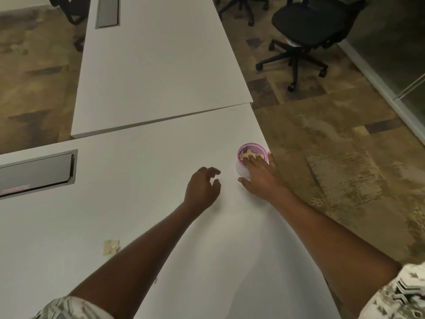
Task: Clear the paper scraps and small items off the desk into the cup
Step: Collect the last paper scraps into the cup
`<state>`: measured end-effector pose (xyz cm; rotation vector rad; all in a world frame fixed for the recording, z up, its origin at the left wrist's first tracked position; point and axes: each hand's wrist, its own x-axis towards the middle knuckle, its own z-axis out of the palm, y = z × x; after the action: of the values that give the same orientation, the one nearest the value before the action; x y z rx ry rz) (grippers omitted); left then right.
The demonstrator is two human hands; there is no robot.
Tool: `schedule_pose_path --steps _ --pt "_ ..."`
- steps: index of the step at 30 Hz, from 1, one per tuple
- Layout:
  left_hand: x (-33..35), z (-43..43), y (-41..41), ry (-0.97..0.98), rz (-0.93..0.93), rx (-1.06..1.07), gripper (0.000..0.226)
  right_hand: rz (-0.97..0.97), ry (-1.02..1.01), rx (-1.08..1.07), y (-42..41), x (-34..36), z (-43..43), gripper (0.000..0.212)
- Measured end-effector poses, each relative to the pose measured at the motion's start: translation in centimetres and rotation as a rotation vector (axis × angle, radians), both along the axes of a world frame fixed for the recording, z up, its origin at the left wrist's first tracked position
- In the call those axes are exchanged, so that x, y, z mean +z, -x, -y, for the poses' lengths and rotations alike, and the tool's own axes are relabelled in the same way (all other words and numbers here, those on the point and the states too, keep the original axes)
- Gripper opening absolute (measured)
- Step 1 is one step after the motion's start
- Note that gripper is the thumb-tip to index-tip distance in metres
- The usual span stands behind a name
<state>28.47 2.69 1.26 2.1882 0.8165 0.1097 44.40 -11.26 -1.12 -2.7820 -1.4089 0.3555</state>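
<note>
One cup [252, 155], pink rim, stands at the right edge of my desk [142, 162], near its far corner. My right hand [261, 178] is spread open over it, fingertips at the near rim, thumb down on the desk beside it; the hand hides the cup's lower wall. Tan scraps show inside the cup, count unclear. My left hand [203, 188] hovers just left of the cup, fingers loosely curled, empty as far as I can see. One tan paper scrap [110, 247] lies on the desk near me, left of my left forearm. Two desks, second desk [158, 65] butted against the far side. One office chair [308, 33] fully visible far right, others cut off at the top edge.
</note>
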Motion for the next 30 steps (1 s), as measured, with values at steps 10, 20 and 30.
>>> schedule_pose_path --steps 10,20,30 --pt "-3.0 1.1 12.5 -0.061 -0.067 0.033 0.028 0.025 0.024 -0.087 0.4 2.0 -2.1 0.045" --pt "-5.0 -1.3 22.6 -0.188 -0.123 0.141 0.058 -0.285 -0.201 -0.065 12.3 1.8 -3.7 0.062" --pt "-8.7 -8.0 31.9 -0.111 -0.422 0.149 0.072 -0.376 0.079 -0.022 19.6 -3.5 -8.3 0.074"
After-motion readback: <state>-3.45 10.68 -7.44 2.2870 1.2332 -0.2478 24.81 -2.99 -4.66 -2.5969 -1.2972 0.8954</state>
